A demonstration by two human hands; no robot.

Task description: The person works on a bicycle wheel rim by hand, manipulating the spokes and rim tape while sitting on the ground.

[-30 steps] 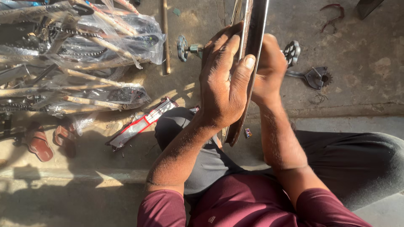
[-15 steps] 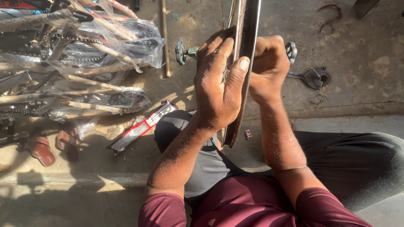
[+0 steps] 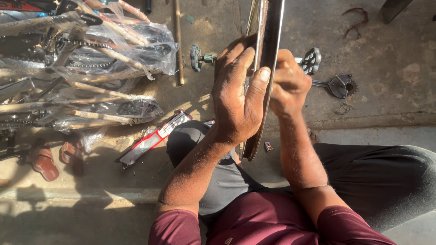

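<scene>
Two hands — left hand (image 3: 236, 102), right hand (image 3: 288, 86) — gripping metal strip (image 3: 268, 54)

Bicycle repair workshop, ground-level work on a dusty concrete floor (image 3: 399, 90). Plastic-wrapped bicycle parts with chains (image 3: 91, 68) piled far left, pedal crank with sprocket (image 3: 338, 85) lying right, sandals (image 3: 43, 159) near left.
</scene>
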